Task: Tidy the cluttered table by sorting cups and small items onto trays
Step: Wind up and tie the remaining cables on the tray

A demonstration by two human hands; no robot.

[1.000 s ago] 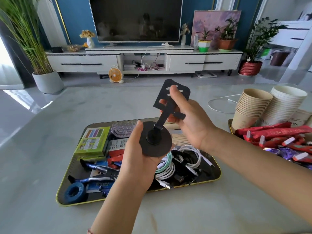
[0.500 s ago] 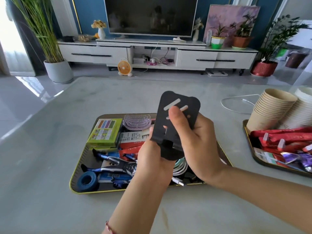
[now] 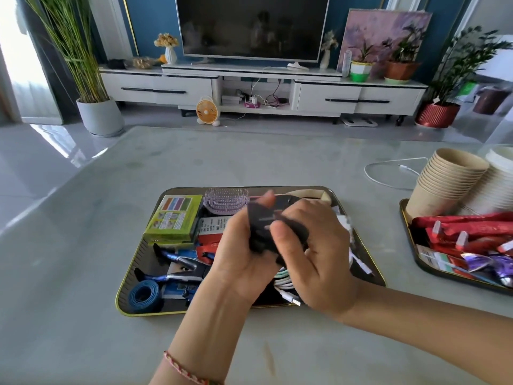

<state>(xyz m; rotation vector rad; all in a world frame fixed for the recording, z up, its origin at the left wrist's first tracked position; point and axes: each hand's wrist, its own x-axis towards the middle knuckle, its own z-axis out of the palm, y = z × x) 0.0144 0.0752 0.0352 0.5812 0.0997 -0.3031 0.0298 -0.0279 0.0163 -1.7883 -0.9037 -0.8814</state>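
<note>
Stand lowered toward tray; left hand, right hand grip it.

A black stand, blurred, is gripped between the left hand and right hand above the gold-rimmed tray crowded with small items. At its 3 o'clock, a second tray carries tilted stacks of brown cups and white cups at its 12 o'clock end.

Nothing reads clearly: the print on the green box, left of the left hand, and on the white-and-red packet just beside that hand is blurred.
</note>
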